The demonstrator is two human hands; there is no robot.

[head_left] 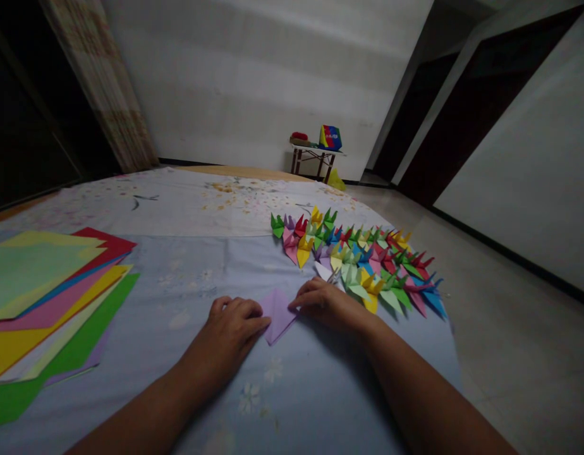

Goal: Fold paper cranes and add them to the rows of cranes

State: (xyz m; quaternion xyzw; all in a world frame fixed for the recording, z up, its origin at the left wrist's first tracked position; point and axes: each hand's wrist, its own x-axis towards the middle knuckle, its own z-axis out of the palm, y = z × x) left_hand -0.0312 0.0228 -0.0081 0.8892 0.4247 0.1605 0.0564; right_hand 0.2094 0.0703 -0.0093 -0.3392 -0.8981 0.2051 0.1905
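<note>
A small piece of purple origami paper [275, 316], folded into a diamond with a crease down its middle, lies on the blue floral tablecloth [197, 392]. At its left corner, the curled fingers and thumb of my left hand [236, 327] close on the edge. My right hand [326, 304] pinches the right corner between thumb and fingertips. Just beyond my right hand stand many folded paper cranes [349, 256] in mixed colours, grouped in rows. Part of a small shiny metal object [334, 276] shows behind the right hand's knuckles; its kind is unclear.
Fanned sheets of coloured paper [50, 303] lie at the table's left side. The table's right edge drops to a tiled floor [505, 341]. By the far wall, a small side table [315, 151] carries a multicoloured box [330, 137]. A curtain [102, 82] hangs at left.
</note>
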